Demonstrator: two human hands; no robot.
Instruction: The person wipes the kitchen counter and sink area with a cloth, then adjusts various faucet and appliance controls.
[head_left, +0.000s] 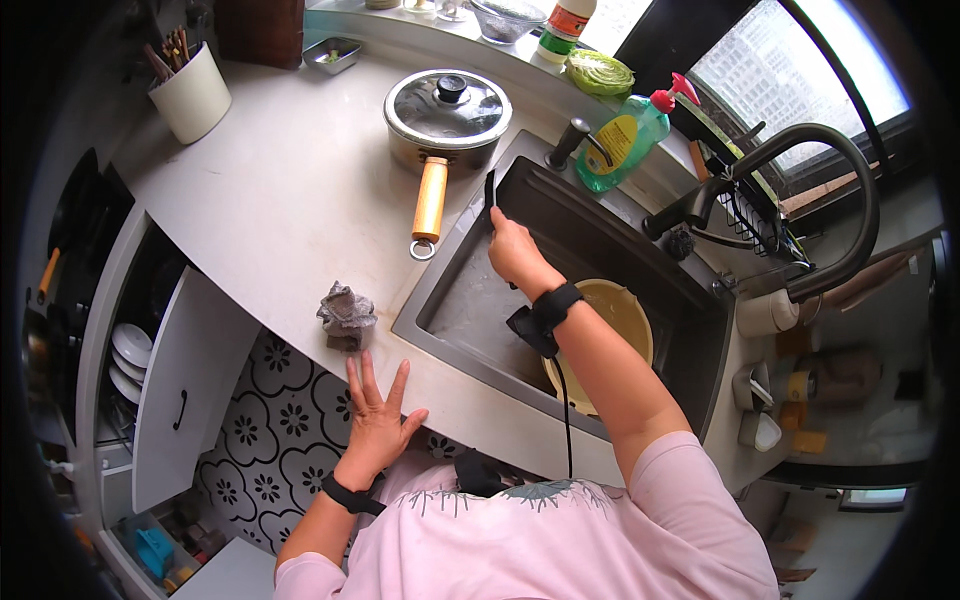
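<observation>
My right hand (516, 251) is closed around a dark, narrow tool (490, 191), perhaps a scraper or squeegee, whose far end rests near the sink's left rim. Below that hand lies the dark sink (461, 300), with a yellow basin (634, 315) in it. My left hand (377, 433) has its fingers spread at the counter's front edge, its fingertips close to a crumpled grey cloth (346, 313). Behind the cloth, a lidded saucepan (448, 120) stands on the counter with its wooden handle pointing towards me.
Beyond the sink are a black faucet (840, 142), a soap dispenser (568, 144) and a green spray bottle (626, 142). A cut cabbage (600, 73) lies on the sill. A white utensil holder (191, 94) stands back left. At lower left, a cabinet door (176, 390) hangs open.
</observation>
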